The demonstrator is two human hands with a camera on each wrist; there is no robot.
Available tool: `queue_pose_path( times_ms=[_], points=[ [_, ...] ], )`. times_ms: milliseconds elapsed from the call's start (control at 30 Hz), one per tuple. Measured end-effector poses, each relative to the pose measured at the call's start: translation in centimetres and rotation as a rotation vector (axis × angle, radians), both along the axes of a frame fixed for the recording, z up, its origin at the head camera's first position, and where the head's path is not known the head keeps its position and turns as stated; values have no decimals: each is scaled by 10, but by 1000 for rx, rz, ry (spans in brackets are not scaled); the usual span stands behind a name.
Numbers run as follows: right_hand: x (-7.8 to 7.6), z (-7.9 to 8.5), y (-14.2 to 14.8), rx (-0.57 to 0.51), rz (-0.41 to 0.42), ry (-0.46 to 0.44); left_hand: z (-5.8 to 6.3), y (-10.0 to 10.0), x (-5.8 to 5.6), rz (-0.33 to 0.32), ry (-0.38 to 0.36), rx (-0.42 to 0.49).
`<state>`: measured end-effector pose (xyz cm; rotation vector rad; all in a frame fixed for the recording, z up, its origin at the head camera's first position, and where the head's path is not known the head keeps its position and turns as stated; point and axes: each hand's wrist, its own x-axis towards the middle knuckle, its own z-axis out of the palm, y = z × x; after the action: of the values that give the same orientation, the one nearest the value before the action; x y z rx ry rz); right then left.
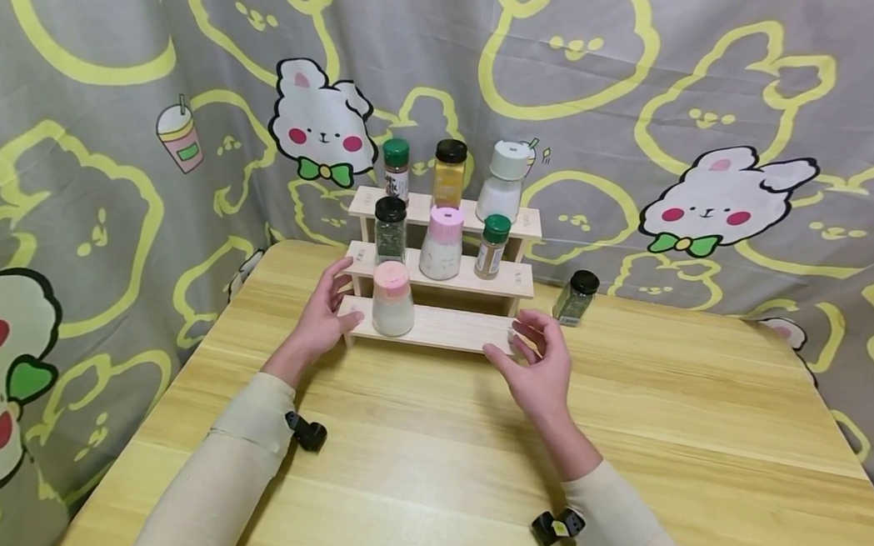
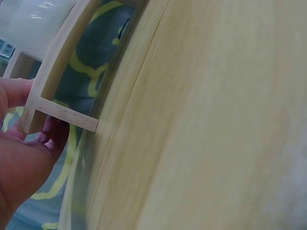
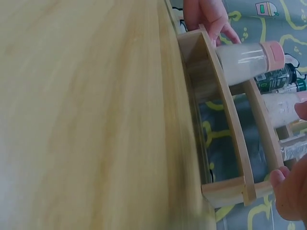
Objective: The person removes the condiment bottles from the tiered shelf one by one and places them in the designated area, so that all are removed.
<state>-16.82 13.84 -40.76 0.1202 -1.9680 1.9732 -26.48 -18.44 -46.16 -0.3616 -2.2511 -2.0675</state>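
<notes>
A three-tier wooden spice rack [image 1: 449,328] stands on the table. My left hand [image 1: 322,316] grips the left end of its lowest tier; in the left wrist view the thumb lies over the board and fingers show behind it. At the right end, my right hand [image 1: 540,367] hovers close with fingers loosely bent and nothing held. A pink-capped jar [image 1: 393,304] of white contents sits on the lowest tier's left part. On the middle tier are a black-capped jar [image 1: 390,232], a purple-capped jar [image 1: 442,244] and a green-capped bottle [image 1: 492,247].
The top tier carries a green-capped bottle [image 1: 396,170], a black-capped yellow bottle [image 1: 449,173] and a white-capped jar [image 1: 502,185]. Right of the rack, a black-capped jar of dark green flakes [image 1: 576,298] stands on the wooden table [image 1: 425,473]. A patterned curtain [image 1: 450,57] hangs behind.
</notes>
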Motion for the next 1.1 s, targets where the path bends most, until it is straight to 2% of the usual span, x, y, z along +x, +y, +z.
queue_pose_path(
  times_ms=[533,800,900,1100],
  points=[
    [-8,4,-28,-9,51,37,1,-1,0,-8,-21,5],
    [-14,2,-40,4,103,20,25,6,13,-25,-46,21],
    [-15,4,-45,22,109,17,23,5,12,-18,-55,29],
    [-19,5,-52,53,112,4,7,3,2,13,-46,26]
  ],
)
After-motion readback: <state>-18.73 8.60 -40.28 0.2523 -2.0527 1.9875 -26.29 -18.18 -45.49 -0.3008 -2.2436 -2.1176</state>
